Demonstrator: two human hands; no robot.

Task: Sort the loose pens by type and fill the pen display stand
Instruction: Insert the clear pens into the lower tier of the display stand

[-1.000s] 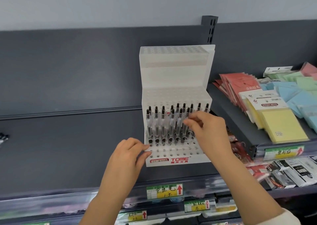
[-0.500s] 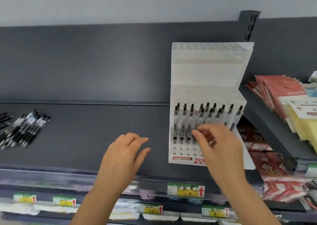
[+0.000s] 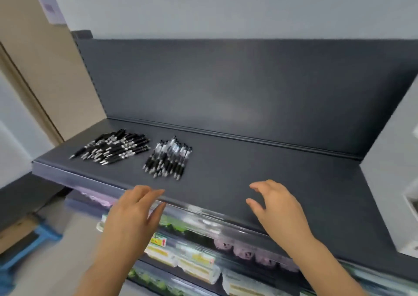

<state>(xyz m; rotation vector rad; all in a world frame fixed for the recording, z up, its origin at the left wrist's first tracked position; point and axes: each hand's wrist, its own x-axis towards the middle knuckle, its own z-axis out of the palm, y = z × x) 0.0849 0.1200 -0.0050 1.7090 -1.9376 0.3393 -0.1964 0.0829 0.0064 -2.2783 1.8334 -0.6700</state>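
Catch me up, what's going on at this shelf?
A person is sorting pens bare-handed. The left hand and right hand hover open over the front of the dark shelf, holding nothing. Two piles lie on the shelf to the left: dark-barrelled pens and, beside them, clear-barrelled pens. The white display stand shows only partly at the right edge, so its fill cannot be seen.

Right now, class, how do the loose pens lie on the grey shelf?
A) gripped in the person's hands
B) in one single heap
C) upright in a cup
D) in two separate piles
D: a pile of black pens lies left of a separate pile of clear-barrelled pens on the shelf, with a gap between them.
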